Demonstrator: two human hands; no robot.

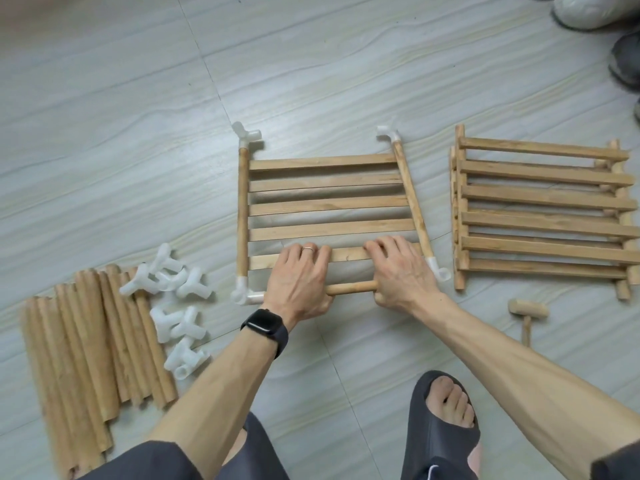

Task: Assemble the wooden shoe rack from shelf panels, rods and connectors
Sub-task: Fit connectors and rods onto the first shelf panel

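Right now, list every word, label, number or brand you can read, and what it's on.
None readable. The watch face is dark and blank; the rods, connectors, shelf panels, mallet and slipper show no print.

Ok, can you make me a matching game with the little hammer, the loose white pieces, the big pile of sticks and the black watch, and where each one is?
Things:
1. wooden mallet
2. loose white connectors
3. pile of rods
4. black watch

Places:
A. on the left wrist
B. far left on the floor
C. on the floor beside the stacked panels
D. between the pile of rods and the panel being built

Pairs: 1-C, 2-D, 3-B, 4-A.
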